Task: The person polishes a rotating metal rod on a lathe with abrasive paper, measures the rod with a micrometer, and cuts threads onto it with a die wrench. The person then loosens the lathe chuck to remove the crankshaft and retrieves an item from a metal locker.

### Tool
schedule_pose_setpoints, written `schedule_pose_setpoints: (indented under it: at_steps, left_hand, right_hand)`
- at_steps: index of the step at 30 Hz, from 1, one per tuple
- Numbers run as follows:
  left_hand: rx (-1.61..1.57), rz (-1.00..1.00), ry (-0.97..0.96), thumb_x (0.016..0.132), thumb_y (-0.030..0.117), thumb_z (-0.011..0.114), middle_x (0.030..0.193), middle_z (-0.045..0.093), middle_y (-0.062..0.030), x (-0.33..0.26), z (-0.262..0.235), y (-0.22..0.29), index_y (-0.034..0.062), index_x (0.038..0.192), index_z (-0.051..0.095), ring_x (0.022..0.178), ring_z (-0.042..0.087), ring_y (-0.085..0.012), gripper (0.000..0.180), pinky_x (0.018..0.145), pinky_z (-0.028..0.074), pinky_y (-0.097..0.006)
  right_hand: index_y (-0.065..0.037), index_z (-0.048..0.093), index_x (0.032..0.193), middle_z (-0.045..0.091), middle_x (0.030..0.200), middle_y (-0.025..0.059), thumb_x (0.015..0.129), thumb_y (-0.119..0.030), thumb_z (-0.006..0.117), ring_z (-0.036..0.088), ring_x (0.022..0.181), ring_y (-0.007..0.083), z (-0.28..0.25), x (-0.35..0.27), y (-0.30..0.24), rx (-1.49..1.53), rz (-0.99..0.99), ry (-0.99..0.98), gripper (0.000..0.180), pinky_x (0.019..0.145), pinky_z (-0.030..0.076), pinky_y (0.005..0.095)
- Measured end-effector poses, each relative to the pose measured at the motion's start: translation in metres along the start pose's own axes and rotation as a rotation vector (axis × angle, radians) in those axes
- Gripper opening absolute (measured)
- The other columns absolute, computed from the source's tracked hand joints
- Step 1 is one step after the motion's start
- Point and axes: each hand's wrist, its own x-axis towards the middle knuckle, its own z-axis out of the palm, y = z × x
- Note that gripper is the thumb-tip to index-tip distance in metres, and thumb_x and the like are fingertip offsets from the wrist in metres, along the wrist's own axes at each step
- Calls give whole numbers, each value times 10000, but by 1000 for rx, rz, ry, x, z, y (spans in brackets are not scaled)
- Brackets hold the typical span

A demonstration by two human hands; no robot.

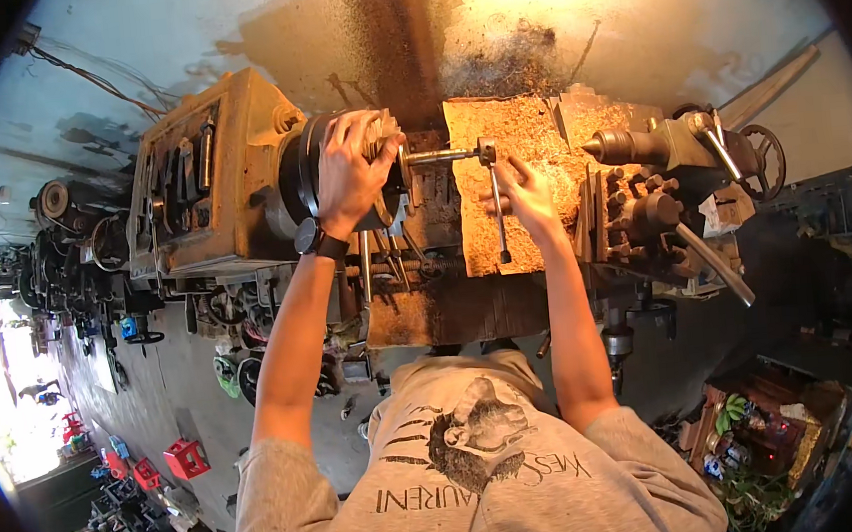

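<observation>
I stand at an old yellow-brown lathe (209, 183). My left hand (351, 172), with a black watch on its wrist, lies over the top of the dark round chuck (300, 166) and grips it. A metal T-handled chuck key (499, 230) sticks out of the chuck to the right, its crossbar pointing toward me. My right hand (529, 200) is closed around that crossbar near its middle. The jaws and whatever sits in the chuck are hidden behind my left hand.
Orange-brown shavings cover the carriage (525, 123). To the right are the tailstock (637, 144), a handwheel (764, 154), the tool post (647, 214) and a long lever (714, 263). Red stools (186, 457) stand on the floor at the lower left.
</observation>
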Motion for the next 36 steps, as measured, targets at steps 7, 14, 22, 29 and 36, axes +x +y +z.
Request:
schedule_pose_setpoints:
  at_steps: [7,14,22,29,36]
  left_hand:
    - [59,3,216,801,102,659,911,653,-81,-6,22,-8,42,842,642,957,610,-274,75,947,414,-427]
    - [125,49,276,786,83,662,862,641,-72,-8,20,-14,49,807,636,902,612,-271,48,925,420,-419]
    - [72,60,285,764,74,670,859,628,-75,1,31,0,44,794,628,855,594,-268,60,902,425,-408]
    - [135,20,303,766,76,672,848,628,-72,-11,20,-13,43,786,622,843,597,-274,63,897,430,-409]
    - [80,59,271,770,81,672,835,624,-84,0,28,-6,33,776,611,830,594,-291,78,894,434,-414]
  right_hand:
    - [-6,440,1334,487,1330,193,918,-589,384,564,1095,254,-1,59,-62,-285,-410,-27,718,917,457,400]
    - [-2,478,1310,553,598,-3,913,-662,226,427,579,78,-17,25,32,-241,-31,-218,810,569,348,281]
    - [-30,498,1300,603,781,45,926,-640,239,518,730,162,-23,94,-33,-343,-469,-63,761,707,428,327]
    - [-44,403,1373,668,969,131,927,-627,268,547,745,142,-1,4,-26,-229,-198,-181,746,681,421,281]
    - [-42,414,1363,647,1081,161,921,-645,214,567,758,167,-22,85,-9,-423,-319,-108,775,719,457,323]
